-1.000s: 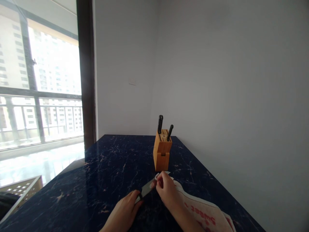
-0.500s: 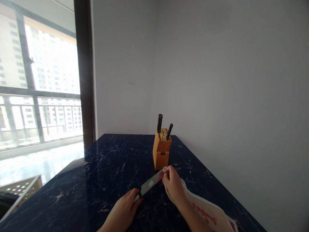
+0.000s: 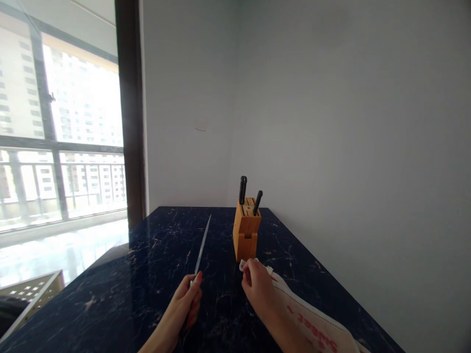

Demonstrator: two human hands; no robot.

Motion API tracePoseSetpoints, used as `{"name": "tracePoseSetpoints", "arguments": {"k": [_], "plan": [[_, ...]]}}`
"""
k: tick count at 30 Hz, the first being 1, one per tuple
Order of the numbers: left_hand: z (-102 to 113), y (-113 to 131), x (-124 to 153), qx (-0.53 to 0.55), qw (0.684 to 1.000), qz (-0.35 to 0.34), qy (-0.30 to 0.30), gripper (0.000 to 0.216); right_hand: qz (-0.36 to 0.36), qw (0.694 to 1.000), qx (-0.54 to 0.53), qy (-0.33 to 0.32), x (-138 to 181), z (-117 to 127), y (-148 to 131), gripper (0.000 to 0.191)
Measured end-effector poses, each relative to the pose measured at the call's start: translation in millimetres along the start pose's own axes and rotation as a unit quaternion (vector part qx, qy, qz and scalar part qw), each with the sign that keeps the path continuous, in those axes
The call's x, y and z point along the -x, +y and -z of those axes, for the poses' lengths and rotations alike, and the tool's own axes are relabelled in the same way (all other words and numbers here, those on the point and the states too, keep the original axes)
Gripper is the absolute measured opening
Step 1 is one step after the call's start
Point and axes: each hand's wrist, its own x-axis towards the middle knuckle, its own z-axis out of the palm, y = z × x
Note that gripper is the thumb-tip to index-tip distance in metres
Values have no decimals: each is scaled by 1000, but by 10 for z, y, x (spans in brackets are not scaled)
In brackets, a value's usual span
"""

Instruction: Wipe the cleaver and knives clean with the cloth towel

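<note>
My left hand [image 3: 183, 305] is closed round the dark handle of a knife [image 3: 202, 245], whose blade points up and away over the table, seen nearly edge-on. To its right, my right hand [image 3: 256, 284] pinches a corner of a white cloth [image 3: 307, 314] with red lettering. The rest of that cloth trails under my right forearm toward the front. Just beyond my right hand stands a wooden knife block [image 3: 247, 238], with black-handled knives [image 3: 243, 190] upright in its slots. The knife in my left hand is apart from both block and cloth.
Under everything is a dark blue marbled table [image 3: 172, 245]. A pale wall [image 3: 331, 122] runs along its right side. Low on the left, beside the table, is a light perforated basket or crate [image 3: 37, 294]. Beyond it is a large window [image 3: 84, 113].
The knife's blade has come away from the cloth and swung up and left, from lying across between my hands to pointing forward. My right hand keeps the cloth, shifted slightly left and nearer.
</note>
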Motion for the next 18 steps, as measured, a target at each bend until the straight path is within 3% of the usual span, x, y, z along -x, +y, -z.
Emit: {"name": "tracePoseSetpoints", "arguments": {"k": [4, 9, 12, 16, 18], "plan": [[-15, 37, 31, 79, 997, -22, 9, 40, 37, 996, 84, -18, 88, 17, -312, 15], [26, -96, -23, 129, 991, -22, 19, 43, 58, 992, -47, -104, 262, -32, -588, 14], [13, -129, -19, 104, 994, -26, -17, 42, 23, 978, -123, -167, 341, -85, -654, 24], [41, -51, -14, 30, 995, -63, -77, 41, -8, 971, -165, -175, 320, -89, -610, 22], [112, -24, -54, 1, 997, -78, -29, 44, 18, 977, -141, -156, 270, -59, -560, 21]]}}
